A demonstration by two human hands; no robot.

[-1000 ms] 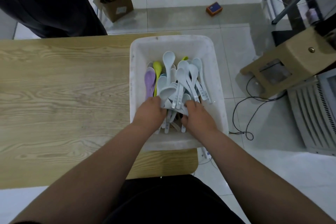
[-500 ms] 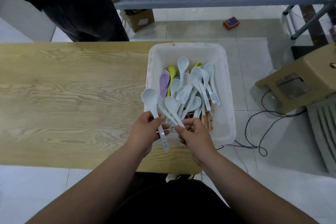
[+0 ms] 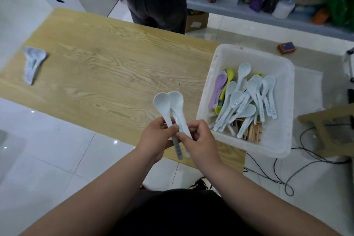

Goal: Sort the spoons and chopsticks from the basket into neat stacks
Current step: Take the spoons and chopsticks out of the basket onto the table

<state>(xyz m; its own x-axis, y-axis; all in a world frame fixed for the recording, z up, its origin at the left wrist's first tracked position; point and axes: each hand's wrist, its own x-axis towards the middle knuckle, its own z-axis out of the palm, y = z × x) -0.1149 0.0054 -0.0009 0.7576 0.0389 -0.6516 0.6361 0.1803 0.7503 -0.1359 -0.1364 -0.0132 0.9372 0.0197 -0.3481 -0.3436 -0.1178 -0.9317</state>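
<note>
L hand (image 3: 156, 136) + R hand (image 3: 199, 140) pinch handles of two white spoons (image 3: 169, 107), bowls up, just left of basket (image 3: 218, 67). Rest of spoons (image 3: 247, 97), chopsticks (image 3: 251, 132) inside basket. Spoon stack (image 3: 33, 64) far left of basket, on table (image 3: 115, 67).

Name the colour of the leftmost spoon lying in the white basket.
Pale purple. The spoon shows best in the head view, the only view given.

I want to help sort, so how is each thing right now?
left hand, grips the spoon handles.
right hand, pinches the same handles.
held spoons, above the table edge, bowls side by side.
basket, at the table's right end, part full.
loose spoons, jumbled in the basket.
chopsticks, lying under those spoons.
spoon stack, nested on the table's far end.
</note>
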